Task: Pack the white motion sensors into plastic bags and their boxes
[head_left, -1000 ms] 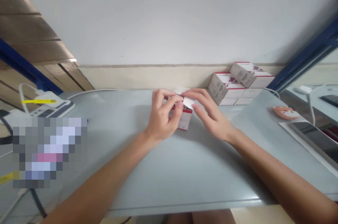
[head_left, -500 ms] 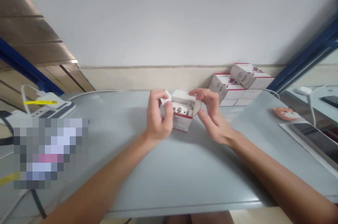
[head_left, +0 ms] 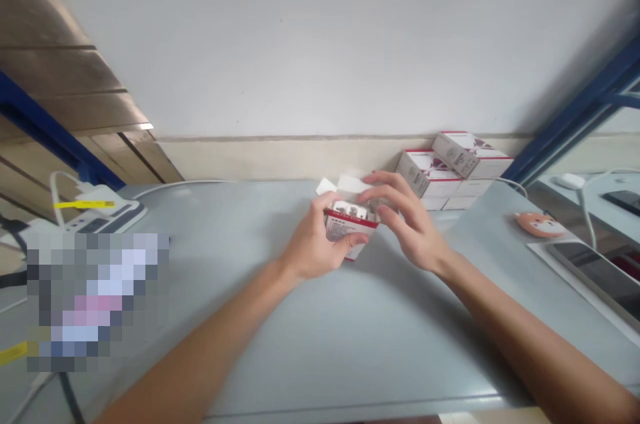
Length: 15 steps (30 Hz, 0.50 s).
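Observation:
A small white carton with a red band (head_left: 346, 227) stands with its top flaps open above the middle of the grey table (head_left: 320, 337). My left hand (head_left: 314, 247) grips the carton from its left side and underneath. My right hand (head_left: 406, 221) is at the carton's top right, fingers curled over the open flaps and touching them. Something white with metal parts shows inside the carton's mouth; I cannot make out what it is.
Several matching white-and-red cartons (head_left: 450, 167) are stacked against the wall at the back right. An orange fox-shaped object (head_left: 541, 224) and a flat tablet-like device (head_left: 590, 271) lie at the right. A white scale (head_left: 87, 214) with a cable sits at the far left.
The carton went from closed to open at the top. My left hand shifted down to hold its side, and my right hand moved over the opened flaps.

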Tool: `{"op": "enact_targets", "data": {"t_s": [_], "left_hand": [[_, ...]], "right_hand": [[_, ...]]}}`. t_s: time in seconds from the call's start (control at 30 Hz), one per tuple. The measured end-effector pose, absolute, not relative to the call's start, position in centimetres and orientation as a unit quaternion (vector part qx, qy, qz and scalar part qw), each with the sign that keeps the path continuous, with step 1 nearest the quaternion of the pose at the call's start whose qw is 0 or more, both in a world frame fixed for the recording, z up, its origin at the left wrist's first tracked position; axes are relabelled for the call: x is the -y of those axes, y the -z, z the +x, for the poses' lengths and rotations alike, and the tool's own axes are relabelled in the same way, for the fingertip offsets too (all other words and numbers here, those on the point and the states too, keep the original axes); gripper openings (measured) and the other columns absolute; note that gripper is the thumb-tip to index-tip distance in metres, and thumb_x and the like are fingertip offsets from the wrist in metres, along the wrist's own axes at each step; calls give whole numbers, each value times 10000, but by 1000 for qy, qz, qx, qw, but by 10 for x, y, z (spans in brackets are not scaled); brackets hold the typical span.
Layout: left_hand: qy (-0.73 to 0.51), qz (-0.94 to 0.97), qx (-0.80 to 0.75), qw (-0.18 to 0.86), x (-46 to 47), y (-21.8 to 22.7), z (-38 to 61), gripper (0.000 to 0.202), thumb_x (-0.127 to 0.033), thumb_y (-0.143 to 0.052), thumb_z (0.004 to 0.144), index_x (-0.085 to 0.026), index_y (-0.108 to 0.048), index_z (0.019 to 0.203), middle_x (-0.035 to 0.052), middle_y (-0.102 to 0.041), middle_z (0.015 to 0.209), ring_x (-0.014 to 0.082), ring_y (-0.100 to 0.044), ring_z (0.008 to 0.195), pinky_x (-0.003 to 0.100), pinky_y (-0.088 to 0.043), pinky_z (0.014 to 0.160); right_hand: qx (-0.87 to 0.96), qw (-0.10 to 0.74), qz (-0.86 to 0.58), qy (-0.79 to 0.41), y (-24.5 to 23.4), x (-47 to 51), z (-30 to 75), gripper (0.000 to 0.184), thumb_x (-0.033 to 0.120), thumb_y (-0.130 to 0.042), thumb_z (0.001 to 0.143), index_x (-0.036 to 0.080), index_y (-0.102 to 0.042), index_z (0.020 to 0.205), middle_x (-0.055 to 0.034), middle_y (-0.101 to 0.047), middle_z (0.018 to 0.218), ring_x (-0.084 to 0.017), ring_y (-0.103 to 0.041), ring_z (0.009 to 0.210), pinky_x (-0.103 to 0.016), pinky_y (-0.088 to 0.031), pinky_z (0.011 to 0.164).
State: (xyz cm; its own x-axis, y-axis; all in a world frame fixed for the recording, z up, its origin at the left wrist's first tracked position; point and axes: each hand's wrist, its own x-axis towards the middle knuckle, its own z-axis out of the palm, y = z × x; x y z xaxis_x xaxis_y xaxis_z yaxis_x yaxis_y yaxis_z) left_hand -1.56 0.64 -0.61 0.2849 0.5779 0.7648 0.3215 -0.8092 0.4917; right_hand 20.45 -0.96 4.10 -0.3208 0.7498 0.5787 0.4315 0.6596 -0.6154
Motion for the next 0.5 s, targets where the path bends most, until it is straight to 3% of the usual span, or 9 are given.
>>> {"op": "enact_targets", "data": {"t_s": [0.1, 0.2, 0.37, 0.5], "left_hand": [[-506, 809, -297, -44, -9, 0, -19, 488, -367, -810, 906, -300, -505, 1280, 67, -688, 1098, 227, -704, 929, 358, -594, 755], [-489, 803, -300, -162, -11, -6, -20, 327, -315, -802, 906, -291, -589, 1153, 62, -692, 1045, 222, -681, 899, 340, -573, 749], [-481, 802, -316, -162, -12, -6, -22, 373, -302, -808, 888, -291, -581, 1185, 71, -687, 1066, 240, -674, 929, 344, -558, 755], [-506, 787, -325, -138, -13, -2, -24, 499, -312, -811, 881, -306, -505, 1276, 72, -672, 1105, 244, -672, 970, 333, -548, 746]], "right_hand": [[824, 423, -360, -110, -39, 12, 202, 276, 376, -528, 1073, 344, -729, 1260, -79, -549, 1485, -344, -411, 1516, -595, -347, 1236], [811, 443, -365, -111, -36, 13, 194, 254, 400, -608, 1047, 337, -728, 1262, -96, -569, 1445, -337, -458, 1481, -587, -371, 1233], [721, 528, -375, -245, -32, 6, 190, 203, 459, -753, 958, 270, -697, 1004, -76, -652, 1273, -272, -635, 1243, -486, -492, 1115], [625, 594, -409, -298, -26, -10, 202, 294, 543, -650, 1009, 257, -676, 1071, -39, -723, 1038, -227, -683, 1004, -415, -536, 954]]}}
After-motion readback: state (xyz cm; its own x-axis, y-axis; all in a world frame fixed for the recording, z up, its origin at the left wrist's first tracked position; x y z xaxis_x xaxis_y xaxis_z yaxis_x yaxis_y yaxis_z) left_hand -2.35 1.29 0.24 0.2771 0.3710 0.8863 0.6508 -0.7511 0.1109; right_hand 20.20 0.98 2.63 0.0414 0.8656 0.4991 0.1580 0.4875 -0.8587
